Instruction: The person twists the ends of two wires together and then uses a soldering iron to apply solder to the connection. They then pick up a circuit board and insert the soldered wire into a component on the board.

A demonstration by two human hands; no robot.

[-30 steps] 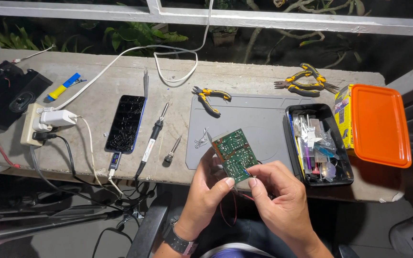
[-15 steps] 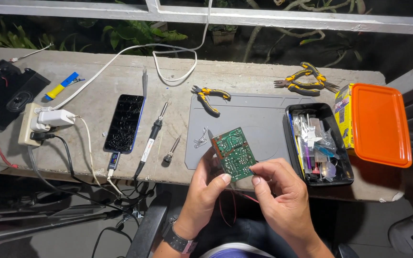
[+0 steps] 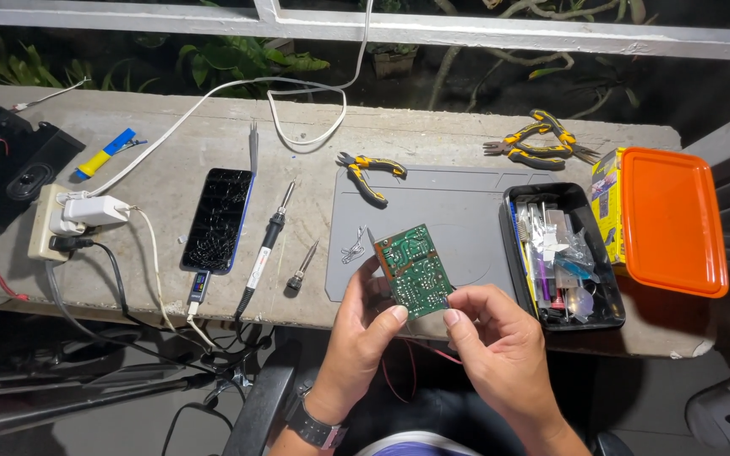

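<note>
A small green circuit board [image 3: 413, 270] is held up in front of the grey work mat [image 3: 449, 211], solder side facing me. My left hand [image 3: 365, 338] grips its lower left edge, thumb on the near corner. My right hand [image 3: 500, 342] pinches its lower right corner with thumb and forefinger. Thin red wires [image 3: 399, 380] hang from under the board toward my lap. A dark watch is on my left wrist.
On the concrete ledge [image 3: 171, 160] lie a cracked phone [image 3: 218, 218], a soldering iron [image 3: 268, 241], a spare tip [image 3: 300, 270], yellow-handled pliers [image 3: 367, 175], further pliers [image 3: 538, 139], a black parts box [image 3: 561, 253], an orange lid [image 3: 669, 219], a power strip [image 3: 65, 221] and black speakers [image 3: 10, 165].
Both hands and the board have stayed nearly in place. The board has tilted slightly and my right fingers have shifted on its corner.
</note>
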